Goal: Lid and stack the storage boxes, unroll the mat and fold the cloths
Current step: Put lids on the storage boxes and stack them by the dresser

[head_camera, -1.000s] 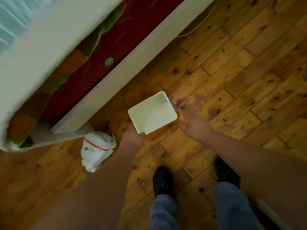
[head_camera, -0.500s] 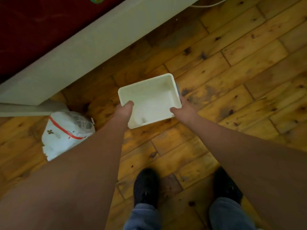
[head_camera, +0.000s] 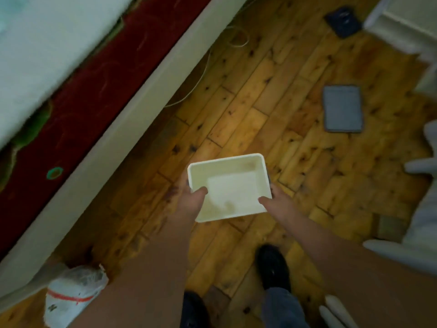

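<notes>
I hold an empty white storage box [head_camera: 233,176] in front of me above the wooden floor, its open side up. My left hand [head_camera: 189,202] grips its near left corner with the thumb over the rim. My right hand [head_camera: 276,202] grips the near right corner the same way. A flat grey rectangle [head_camera: 343,108], a lid or folded cloth, lies on the floor at the right. A dark blue one [head_camera: 343,21] lies farther off at the top right.
A bed with a white frame [head_camera: 132,110] and a red patterned cover [head_camera: 78,74] runs along the left. A white plastic bag [head_camera: 71,294] sits at the lower left. A thin cable [head_camera: 203,74] trails by the bed. White furniture [head_camera: 406,22] stands top right. My feet [head_camera: 274,268] are below.
The box has come up off the floor, held in both hands. The view has swung up and to the right, so the grey and dark blue pieces on the floor have come into sight.
</notes>
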Available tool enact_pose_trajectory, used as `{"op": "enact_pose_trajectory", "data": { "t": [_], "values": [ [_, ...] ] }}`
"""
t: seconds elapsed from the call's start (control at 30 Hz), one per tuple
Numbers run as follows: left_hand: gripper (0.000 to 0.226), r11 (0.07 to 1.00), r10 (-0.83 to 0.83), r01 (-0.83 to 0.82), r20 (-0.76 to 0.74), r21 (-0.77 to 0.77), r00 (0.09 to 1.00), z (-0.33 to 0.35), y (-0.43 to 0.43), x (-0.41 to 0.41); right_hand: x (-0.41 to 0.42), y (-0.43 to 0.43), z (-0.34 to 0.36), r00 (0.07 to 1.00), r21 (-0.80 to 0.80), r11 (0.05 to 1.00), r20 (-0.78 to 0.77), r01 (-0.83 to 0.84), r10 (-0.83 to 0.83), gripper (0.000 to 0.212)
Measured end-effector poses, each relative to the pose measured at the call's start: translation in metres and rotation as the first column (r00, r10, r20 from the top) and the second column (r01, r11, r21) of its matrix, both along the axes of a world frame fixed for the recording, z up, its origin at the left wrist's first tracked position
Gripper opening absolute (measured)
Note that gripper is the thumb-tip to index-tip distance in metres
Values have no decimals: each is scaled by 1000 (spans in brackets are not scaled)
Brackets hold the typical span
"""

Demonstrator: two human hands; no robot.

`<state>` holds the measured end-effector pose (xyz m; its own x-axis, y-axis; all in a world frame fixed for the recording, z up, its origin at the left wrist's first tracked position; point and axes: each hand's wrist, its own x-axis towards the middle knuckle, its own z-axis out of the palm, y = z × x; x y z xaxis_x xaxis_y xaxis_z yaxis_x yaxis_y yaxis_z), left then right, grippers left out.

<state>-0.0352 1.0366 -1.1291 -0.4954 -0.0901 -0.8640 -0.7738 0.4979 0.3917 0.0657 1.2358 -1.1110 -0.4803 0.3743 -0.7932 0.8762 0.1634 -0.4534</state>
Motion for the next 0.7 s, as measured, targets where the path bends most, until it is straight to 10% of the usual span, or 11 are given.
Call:
{"op": "enact_pose_trajectory", "data": {
  "t": [0.7],
  "values": [
    [79,816,-578,578,-17,20,816,63,397,-62,31,333,70,890,18,891,29,455,-455,38]
  ]
}}
